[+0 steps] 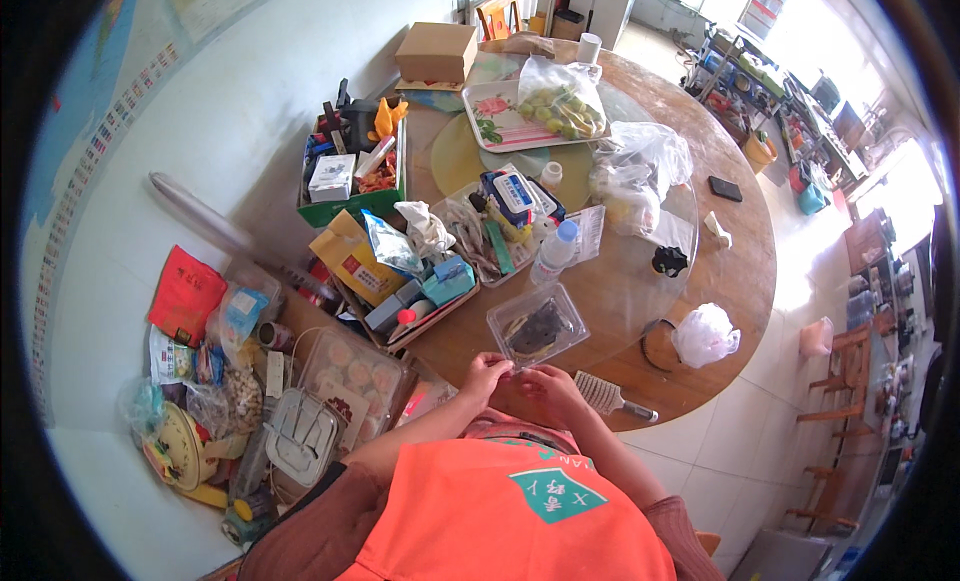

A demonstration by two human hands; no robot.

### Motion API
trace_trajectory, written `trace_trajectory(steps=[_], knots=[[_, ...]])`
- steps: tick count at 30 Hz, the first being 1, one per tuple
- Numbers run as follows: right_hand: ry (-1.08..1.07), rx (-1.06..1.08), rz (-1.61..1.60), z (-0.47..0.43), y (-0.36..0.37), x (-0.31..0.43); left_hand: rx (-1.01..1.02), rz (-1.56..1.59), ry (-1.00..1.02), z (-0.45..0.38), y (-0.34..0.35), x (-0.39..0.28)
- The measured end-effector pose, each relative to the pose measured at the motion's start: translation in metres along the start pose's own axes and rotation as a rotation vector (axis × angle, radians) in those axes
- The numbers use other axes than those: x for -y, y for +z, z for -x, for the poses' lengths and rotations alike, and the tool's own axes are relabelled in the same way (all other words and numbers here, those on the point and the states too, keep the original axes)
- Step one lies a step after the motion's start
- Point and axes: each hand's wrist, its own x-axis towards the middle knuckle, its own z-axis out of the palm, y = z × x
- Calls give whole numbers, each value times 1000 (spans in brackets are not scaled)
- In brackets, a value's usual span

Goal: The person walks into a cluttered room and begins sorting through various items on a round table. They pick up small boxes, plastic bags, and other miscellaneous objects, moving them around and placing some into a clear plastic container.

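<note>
My left hand (488, 376) is at the near edge of a clear plastic tray (577, 333), its fingertips pinched together at the tray's near corner. Beside it my right hand (551, 390) has curled fingers close to the same corner; whether it grips anything is too small to tell. A dark, flat item (538, 327) lies in the tray. Behind the tray a water bottle (553, 255) with a blue cap stands upright. A hairbrush (600, 392) lies to the right of my right hand, at the table's near edge.
Left of the tray stands a cardboard box (427, 322) of packets. Farther back are a green-sided box (322, 215) of odds and ends and a floral tray (487, 93) with bagged green fruit (559, 114). A white plastic bag (705, 335), a headband (646, 347) and a phone (725, 189) lie to the right.
</note>
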Motion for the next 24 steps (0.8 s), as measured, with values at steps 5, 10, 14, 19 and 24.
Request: trace_trajectory(steps=[5, 10, 14, 19, 24], knots=[[2, -35, -180, 18, -59, -9, 24, -7, -91, 33, -21, -39], [-75, -163, -236, 46, -92, 10, 228, -86, 37, 67, -21, -100], [-81, -187, -225, 53, -105, 25, 327, -208, 386, 75, 7, -194], [-48, -138, -98, 48, -89, 44, 136, -529, 758, 3, -1, -315], [-56, -65, -175, 17, -90, 19, -51, -1139, 780, -111, -26, -372]])
